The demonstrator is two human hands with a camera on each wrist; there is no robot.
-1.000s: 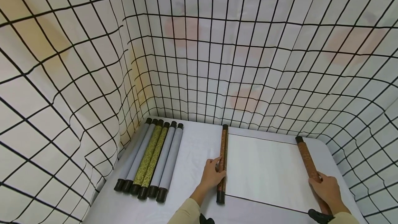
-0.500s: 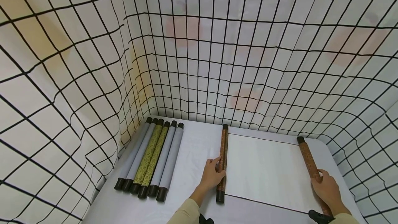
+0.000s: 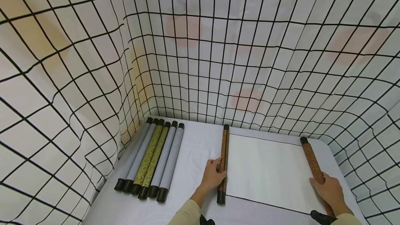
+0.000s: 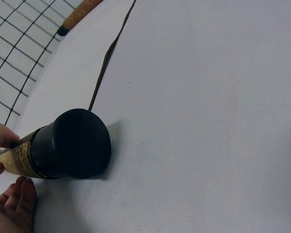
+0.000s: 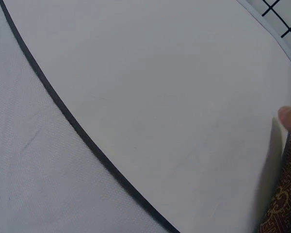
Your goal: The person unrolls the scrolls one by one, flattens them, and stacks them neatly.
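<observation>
A partly unrolled scroll lies flat, its bare white sheet (image 3: 265, 169) edged by thin dark lines. My left hand (image 3: 213, 175) holds the brown patterned roller (image 3: 223, 145) at the sheet's left side, thumb and fingers about its lower half. In the left wrist view this roller shows its black end cap (image 4: 75, 145), with fingers behind it. Over at the right, my right hand (image 3: 329, 191) grips the slanted brown roll (image 3: 311, 157), covering its lower part. The right wrist view shows the thumb (image 5: 290, 118) against the gold-patterned roll (image 5: 282, 204), beside the sheet.
Several rolled scrolls lie side by side at left: a grey-blue one (image 3: 173, 162) and a yellow-green one (image 3: 150, 155) among them, all black-capped. The white table (image 3: 195, 141) is bounded by a black grid net (image 3: 200, 58) at the back and sides.
The right roll's far end has shifted slightly right, and the right hand has changed its hold on it a little. My left hand and its roller stay in place.
</observation>
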